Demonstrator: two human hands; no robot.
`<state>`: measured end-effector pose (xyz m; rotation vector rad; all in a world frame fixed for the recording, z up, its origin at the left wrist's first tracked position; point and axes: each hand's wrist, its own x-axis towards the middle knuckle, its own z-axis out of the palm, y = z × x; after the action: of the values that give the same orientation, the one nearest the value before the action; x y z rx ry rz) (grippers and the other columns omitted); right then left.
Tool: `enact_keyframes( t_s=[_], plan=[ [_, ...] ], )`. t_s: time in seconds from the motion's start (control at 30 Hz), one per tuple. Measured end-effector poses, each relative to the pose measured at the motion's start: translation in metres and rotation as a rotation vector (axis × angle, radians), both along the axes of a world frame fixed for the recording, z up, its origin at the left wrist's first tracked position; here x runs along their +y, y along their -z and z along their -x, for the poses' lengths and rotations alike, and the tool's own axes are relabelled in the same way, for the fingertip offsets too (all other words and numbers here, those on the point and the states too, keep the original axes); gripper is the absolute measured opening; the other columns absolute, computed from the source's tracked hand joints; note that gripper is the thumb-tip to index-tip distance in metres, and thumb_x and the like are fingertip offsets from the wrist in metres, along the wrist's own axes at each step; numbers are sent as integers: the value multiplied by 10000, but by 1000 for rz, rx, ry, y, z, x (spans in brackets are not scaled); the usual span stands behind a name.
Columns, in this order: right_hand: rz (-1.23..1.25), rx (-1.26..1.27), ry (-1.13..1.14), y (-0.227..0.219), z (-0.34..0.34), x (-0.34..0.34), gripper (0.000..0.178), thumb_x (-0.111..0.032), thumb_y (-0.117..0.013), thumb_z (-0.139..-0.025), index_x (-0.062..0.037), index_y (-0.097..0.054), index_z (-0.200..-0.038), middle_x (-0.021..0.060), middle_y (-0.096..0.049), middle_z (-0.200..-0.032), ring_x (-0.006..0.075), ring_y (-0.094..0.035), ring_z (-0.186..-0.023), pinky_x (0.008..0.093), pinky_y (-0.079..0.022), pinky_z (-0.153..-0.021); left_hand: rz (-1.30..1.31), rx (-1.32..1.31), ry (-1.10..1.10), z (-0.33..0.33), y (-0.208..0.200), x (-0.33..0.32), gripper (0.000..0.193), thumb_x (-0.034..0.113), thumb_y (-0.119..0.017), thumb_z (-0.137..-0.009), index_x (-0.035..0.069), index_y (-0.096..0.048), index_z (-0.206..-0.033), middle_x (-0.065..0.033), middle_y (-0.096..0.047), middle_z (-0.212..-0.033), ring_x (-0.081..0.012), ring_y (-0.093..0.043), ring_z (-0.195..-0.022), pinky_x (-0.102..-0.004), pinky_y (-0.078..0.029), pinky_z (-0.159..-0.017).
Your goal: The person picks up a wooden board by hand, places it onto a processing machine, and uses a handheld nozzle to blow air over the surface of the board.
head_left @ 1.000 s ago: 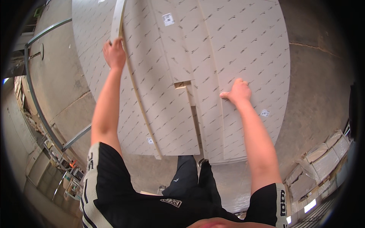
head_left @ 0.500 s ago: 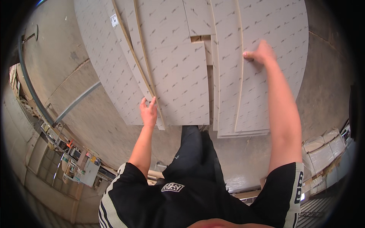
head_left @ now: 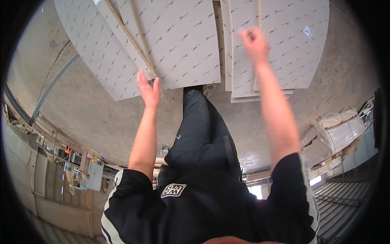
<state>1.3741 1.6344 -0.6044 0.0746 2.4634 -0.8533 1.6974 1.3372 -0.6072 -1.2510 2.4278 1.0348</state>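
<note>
Seen from above, a person in a black shirt (head_left: 227, 207) and dark trousers (head_left: 199, 130) stands at the near edge of a spread of large grey printed boards (head_left: 183, 49), the left hand (head_left: 149, 92) unclenched with fingers apart beside the near end of a narrow board (head_left: 111, 25), though contact is unclear. The right hand (head_left: 256, 44), blurred, is over the boards' right part, its fingers loosely bent, and whether they grip anything cannot be told. Beyond the right edge, a plastic-wrapped bundle (head_left: 341, 128) rests on the concrete floor (head_left: 73, 101).
</note>
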Motion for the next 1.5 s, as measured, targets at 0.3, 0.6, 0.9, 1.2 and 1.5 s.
enact_keyframes(
  t_s=[0.3, 0.6, 0.9, 1.2, 1.5],
  plan=[
    [463, -905, 1471, 36, -315, 50, 675, -498, -703, -961, -64, -489, -1432, 74, -570, -1432, 175, -591, -1178, 405, -504, -911, 198, -155, -33, 22, 57, -39, 781, 407, -846, -792, -87, -523, -1304, -276, -553, -1286, -425, -543, -1211, -481, -454, -1032],
    [759, -581, 1540, 75, -340, 46, 415, -467, -699, -978, -202, -582, -1276, -59, -654, -1215, 99, -597, -1056, 375, -476, -864, 309, 39, 50, -39, 66, 8, 733, 419, -872, -769, -100, -564, -1185, -274, -585, -1188, -426, -565, -1127, -481, -456, -997],
    [590, -733, 904, 34, -379, 83, 464, -487, -674, -985, -117, -617, -1260, -16, -681, -1111, 94, -637, -971, 307, -512, -802, 200, -77, 75, -26, 29, 35, 624, 343, -833, -770, -67, -551, -1146, -243, -628, -1108, -402, -614, -1066, -472, -500, -953],
    [737, -553, 658, -101, -480, 109, 300, -359, -654, -1012, -105, -663, -1170, -32, -685, -1013, 83, -642, -859, 262, -502, -782, -704, 402, -342, -79, -78, 77, 317, 118, -723, -875, 45, -532, -1117, -72, -629, -948, -178, -627, -838, -343, -526, -706],
    [620, -174, 947, -224, -685, 136, 346, -390, -710, -961, -74, -698, -1101, 25, -730, -926, 116, -669, -797, 301, -530, -791, -984, 291, 48, -109, -272, 6, 95, 131, -668, -920, 130, -575, -940, 17, -554, -803, -129, -561, -738, -307, -483, -653]
  ],
)
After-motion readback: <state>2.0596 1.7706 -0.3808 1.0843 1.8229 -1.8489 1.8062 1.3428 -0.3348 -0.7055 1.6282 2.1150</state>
